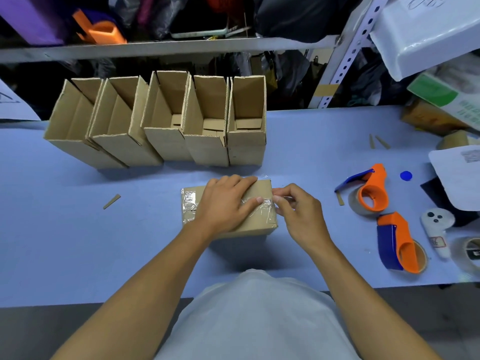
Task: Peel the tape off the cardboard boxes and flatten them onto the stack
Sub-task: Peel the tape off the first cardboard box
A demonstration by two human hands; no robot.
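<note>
A small taped cardboard box [259, 222] lies in the middle of the blue table [78, 229]. My left hand [223, 203] rests flat on its top and presses it down. Clear tape [266, 207] runs across the box and over its right end. My right hand [298, 214] pinches the tape's edge at the box's right side. More wrinkled tape [189, 201] shows at the left end. Behind stands a row of several open cardboard boxes [166, 126] with their flaps up.
Two orange-and-blue tape dispensers [371, 193] [400, 242] lie to the right, beside a white controller [436, 229] and a blue cap [406, 175]. Small cardboard scraps [111, 201] lie about. A metal shelf [155, 48] with clutter rises behind the table.
</note>
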